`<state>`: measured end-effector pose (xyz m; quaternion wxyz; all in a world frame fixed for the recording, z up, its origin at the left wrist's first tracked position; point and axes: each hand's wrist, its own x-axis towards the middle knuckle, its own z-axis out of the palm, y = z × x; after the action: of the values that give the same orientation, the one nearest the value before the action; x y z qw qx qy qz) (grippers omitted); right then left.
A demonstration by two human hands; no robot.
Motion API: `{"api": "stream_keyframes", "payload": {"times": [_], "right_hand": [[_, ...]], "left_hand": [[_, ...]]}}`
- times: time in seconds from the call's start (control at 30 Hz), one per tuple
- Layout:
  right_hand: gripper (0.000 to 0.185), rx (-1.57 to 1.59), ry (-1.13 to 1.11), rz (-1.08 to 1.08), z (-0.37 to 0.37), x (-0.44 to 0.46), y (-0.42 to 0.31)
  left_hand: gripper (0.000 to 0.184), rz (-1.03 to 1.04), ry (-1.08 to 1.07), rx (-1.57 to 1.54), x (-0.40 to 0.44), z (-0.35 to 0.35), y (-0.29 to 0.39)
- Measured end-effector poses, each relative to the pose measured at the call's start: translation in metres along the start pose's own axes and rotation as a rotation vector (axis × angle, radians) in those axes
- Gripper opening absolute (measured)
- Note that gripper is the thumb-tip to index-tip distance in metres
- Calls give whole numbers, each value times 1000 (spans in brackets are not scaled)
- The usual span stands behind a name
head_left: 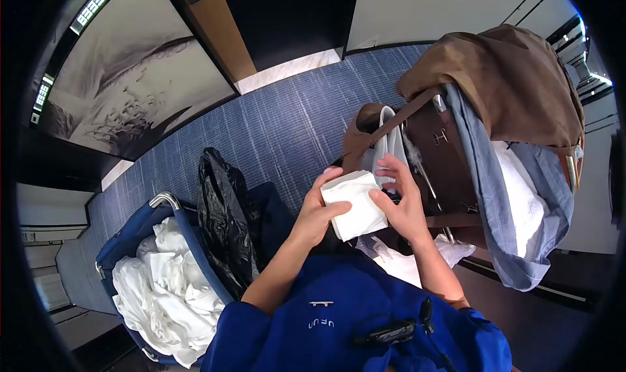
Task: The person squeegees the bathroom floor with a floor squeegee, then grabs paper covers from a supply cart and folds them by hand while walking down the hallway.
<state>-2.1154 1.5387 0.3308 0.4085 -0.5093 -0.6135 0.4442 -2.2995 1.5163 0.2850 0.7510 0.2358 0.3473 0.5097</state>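
Note:
Between both hands, in front of my chest, is a thick, squarish stack of white paper napkins [353,206]. My left hand [317,210] grips its left side, thumb lying across the top face. On the right side, my right hand [403,199] has its thumb on the upper edge and its fingers raised and partly spread around the far corner. Just beyond the right hand, a brown pouch [358,134] with pale items in it hangs on the side of a brown cart bag [450,150].
A blue-framed hamper [179,206] full of crumpled white linen [166,287] stands at left, beside a black plastic bag [225,209]. At right, a brown cloth [502,78] drapes over the cart, with white towelling [521,196] inside its blue-grey liner [521,261]. Blue carpet [280,118] runs towards a doorway.

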Motion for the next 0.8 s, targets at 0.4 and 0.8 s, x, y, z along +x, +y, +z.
{"api": "stream_keyframes", "payload": {"times": [0.4, 0.8], "right_hand": [[42, 375, -93, 82, 29, -20, 14], [44, 457, 69, 143, 62, -25, 17]], "left_hand": [[72, 387, -82, 285, -15, 1, 21], [49, 291, 58, 222, -2, -22, 6]]}}
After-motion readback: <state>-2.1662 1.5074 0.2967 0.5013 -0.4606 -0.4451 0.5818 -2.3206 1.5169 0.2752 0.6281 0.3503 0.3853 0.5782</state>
